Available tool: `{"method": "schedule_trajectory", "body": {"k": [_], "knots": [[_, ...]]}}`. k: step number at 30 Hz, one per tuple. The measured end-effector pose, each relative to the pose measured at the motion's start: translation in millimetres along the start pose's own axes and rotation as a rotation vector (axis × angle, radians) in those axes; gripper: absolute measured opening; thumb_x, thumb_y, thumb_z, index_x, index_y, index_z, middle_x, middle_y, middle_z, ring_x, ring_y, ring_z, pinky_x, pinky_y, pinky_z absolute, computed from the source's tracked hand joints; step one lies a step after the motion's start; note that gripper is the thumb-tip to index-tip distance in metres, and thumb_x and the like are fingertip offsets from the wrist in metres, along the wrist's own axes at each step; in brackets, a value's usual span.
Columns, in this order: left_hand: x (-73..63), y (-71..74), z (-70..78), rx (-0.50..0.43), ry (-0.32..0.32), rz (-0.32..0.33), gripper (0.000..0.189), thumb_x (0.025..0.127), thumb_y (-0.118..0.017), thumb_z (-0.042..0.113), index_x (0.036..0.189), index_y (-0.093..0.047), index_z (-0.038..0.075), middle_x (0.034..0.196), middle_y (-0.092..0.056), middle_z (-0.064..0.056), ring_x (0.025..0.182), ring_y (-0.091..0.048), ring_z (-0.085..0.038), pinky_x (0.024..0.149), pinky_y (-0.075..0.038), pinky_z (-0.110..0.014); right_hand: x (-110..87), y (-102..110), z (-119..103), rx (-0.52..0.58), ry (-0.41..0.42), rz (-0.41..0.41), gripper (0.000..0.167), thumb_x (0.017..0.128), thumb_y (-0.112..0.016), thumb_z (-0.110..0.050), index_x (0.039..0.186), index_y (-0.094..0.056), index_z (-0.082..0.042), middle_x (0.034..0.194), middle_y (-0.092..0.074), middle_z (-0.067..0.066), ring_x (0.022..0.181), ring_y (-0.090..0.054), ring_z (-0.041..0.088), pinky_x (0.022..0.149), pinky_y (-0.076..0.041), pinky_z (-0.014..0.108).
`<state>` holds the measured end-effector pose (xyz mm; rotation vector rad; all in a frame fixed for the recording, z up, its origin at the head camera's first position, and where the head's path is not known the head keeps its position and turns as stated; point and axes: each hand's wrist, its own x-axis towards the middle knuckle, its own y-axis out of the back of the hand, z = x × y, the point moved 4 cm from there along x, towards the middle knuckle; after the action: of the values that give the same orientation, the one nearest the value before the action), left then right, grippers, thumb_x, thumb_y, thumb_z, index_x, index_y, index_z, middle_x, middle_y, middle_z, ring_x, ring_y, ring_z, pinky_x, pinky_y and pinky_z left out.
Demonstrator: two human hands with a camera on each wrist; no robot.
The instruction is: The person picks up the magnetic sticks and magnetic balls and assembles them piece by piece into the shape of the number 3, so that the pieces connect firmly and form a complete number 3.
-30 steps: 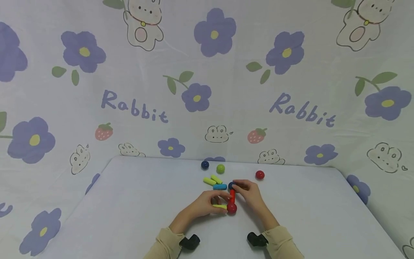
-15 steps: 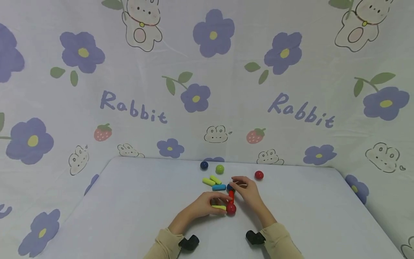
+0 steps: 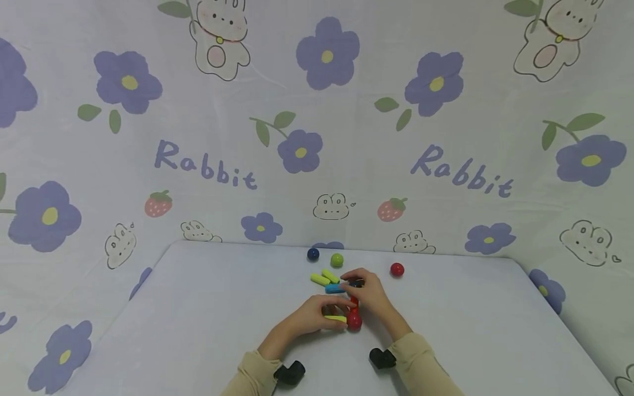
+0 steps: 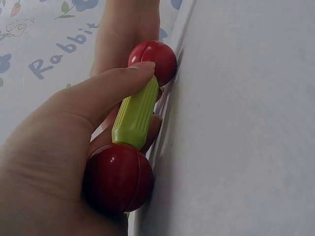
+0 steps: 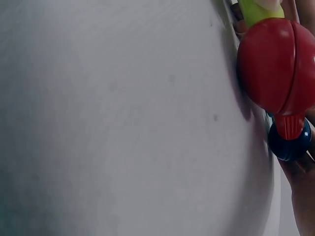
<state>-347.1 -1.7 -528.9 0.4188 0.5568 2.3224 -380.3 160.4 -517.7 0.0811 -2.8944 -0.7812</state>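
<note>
My left hand grips a ribbed yellow-green rod low over the table. A red ball sits at the rod's near end and another red ball at its far end, by the thumb tip. From one red ball a short red rod runs to a dark blue ball. My right hand reaches over that blue ball with fingers curved, partly hiding it. Its thumb tip overlaps the right end of a light blue rod lying on the table.
Two yellow-green rods lie just behind the light blue rod. Farther back are a loose dark blue ball and a green ball. A loose red ball sits to the right. Patterned cloth hangs behind the white table.
My right hand has moved left, from the blue ball on the red rod to the light blue rod's end. The left hand keeps its grip almost in place.
</note>
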Motion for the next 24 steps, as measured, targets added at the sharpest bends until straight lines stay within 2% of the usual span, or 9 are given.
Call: {"method": "schedule_trajectory", "body": {"k": [9, 17, 24], "knots": [[-0.3, 0.0, 0.4, -0.011, -0.003, 0.01, 0.043, 0.084, -0.077, 0.02, 0.126, -0.065, 0.021, 0.114, -0.072, 0.001, 0.096, -0.064, -0.008, 0.084, -0.051, -0.02, 2.6, -6.9, -4.5, -0.029, 0.033, -0.045, 0.021, 0.083, -0.077, -0.017, 0.103, -0.073, -0.013, 0.11, -0.069, 0.004, 0.115, -0.06, 0.025, 0.107, -0.045, 0.049], [-0.4, 1.4, 1.4, 0.01, -0.035, 0.013, 0.04, 0.084, -0.077, 0.023, 0.122, -0.064, 0.019, 0.112, -0.071, 0.0, 0.092, -0.059, -0.004, 0.081, -0.051, -0.02, 5.1, -9.1, -5.4, -0.126, 0.073, -0.061, 0.02, 0.084, -0.076, -0.015, 0.104, -0.074, -0.017, 0.107, -0.069, 0.0, 0.111, -0.058, 0.022, 0.104, -0.047, 0.048], [-0.9, 2.3, 1.3, 0.029, -0.008, 0.027, 0.036, 0.083, -0.078, 0.025, 0.116, -0.065, 0.02, 0.11, -0.071, 0.002, 0.089, -0.059, -0.005, 0.079, -0.05, -0.019, 4.6, -8.8, -8.6, -0.169, 0.095, -0.058, 0.018, 0.083, -0.076, -0.012, 0.101, -0.075, -0.014, 0.1, -0.067, 0.0, 0.104, -0.059, 0.02, 0.101, -0.049, 0.046]]}}
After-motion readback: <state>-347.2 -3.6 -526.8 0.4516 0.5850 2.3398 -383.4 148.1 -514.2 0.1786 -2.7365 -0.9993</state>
